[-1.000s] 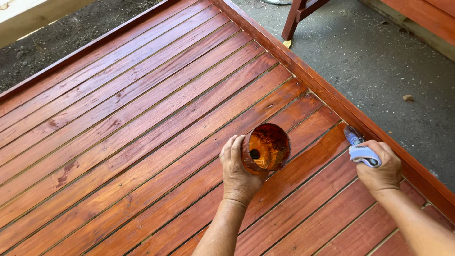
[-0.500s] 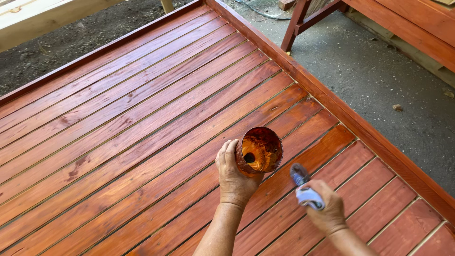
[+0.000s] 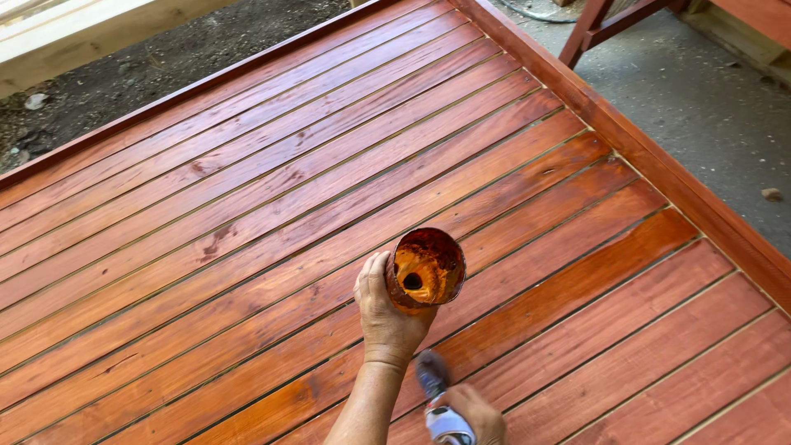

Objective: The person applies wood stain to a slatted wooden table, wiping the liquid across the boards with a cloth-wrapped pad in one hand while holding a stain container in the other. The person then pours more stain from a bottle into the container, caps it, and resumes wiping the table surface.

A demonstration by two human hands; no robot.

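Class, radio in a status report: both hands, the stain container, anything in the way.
Left hand grips stain-coated container, tilted. Right hand holds brush low over the red-stained deck boards. Nothing in the way.

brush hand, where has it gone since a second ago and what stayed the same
The right hand carried the brush away from the deck's right edge board, leftward and toward the person, ending just below the left hand. The left hand kept holding the stain-coated container over the boards.

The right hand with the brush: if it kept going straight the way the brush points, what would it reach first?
Probably the left hand, which holds the stain-coated cup just beyond the brush held by the right hand. Depth is unclear; it might pass underneath onto the deck boards.
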